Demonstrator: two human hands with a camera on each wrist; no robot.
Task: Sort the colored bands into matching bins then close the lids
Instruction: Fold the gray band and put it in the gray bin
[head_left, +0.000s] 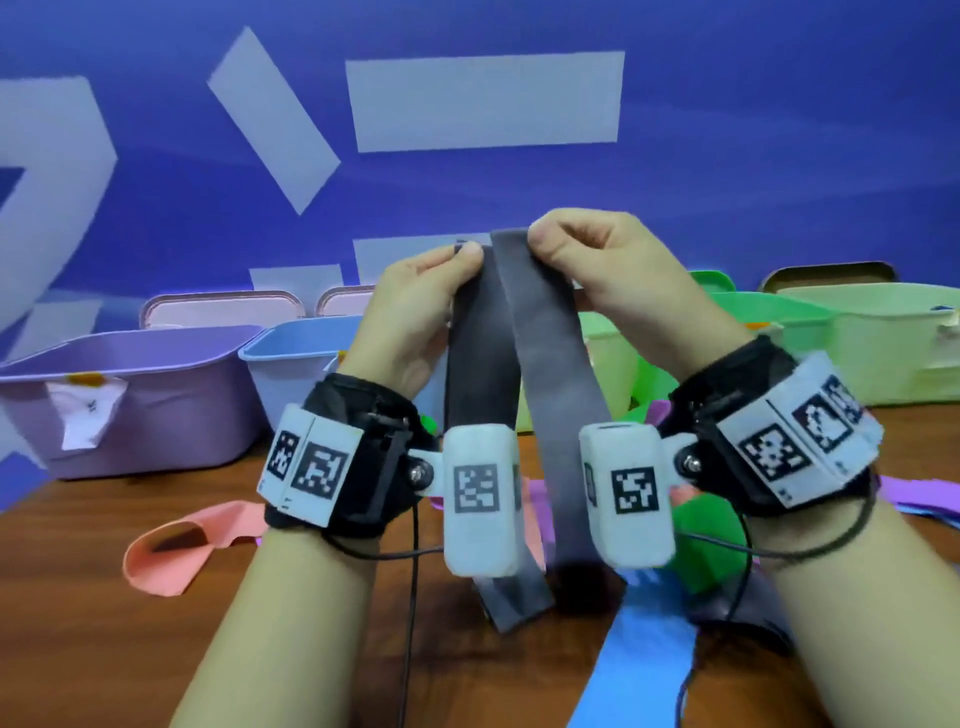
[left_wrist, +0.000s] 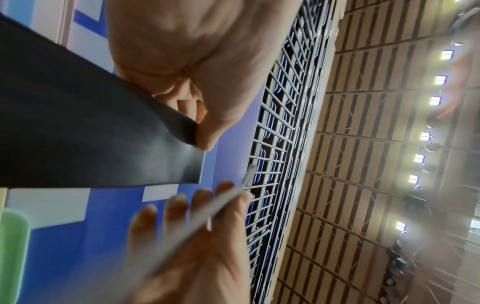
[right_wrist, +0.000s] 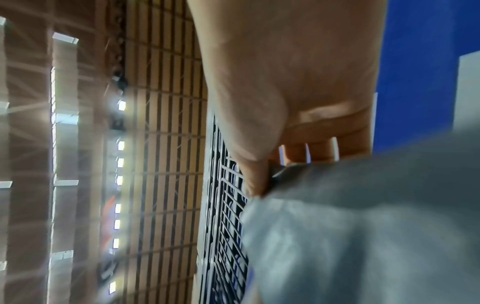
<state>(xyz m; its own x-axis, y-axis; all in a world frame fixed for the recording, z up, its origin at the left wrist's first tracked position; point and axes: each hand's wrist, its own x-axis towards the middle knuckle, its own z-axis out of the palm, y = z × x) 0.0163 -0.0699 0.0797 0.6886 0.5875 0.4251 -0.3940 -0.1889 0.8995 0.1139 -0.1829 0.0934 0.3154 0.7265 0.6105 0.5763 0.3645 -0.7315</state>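
Plainly, the grey band (head_left: 524, 374) is hanging as a long, flat strip, lifted in front of the person above the wooden table (head_left: 78, 597) and drooping down between the two wrists, its lower fold reaching almost to the tabletop. It is looking soft, light and limp (probably a stretchy elastic, though that is a judgement), so it is likely to flop and twist; the top edge, where both layers meet, is seeming the sensible place to take hold.

Both forearms are rising side by side, palms turned toward each other. The right hand (head_left: 618, 260) is pinching the upper end of one strand between thumb and curled fingers, and the left hand (head_left: 415, 306) is pinching the neighbouring strand's top edge in the same narrow grip.

Behind them the purple bin (head_left: 156, 395), blue bin (head_left: 291, 353) and green bins (head_left: 883, 332) are standing open; no grey bin is showing. A pink band (head_left: 176, 551) is lying loose on the table.
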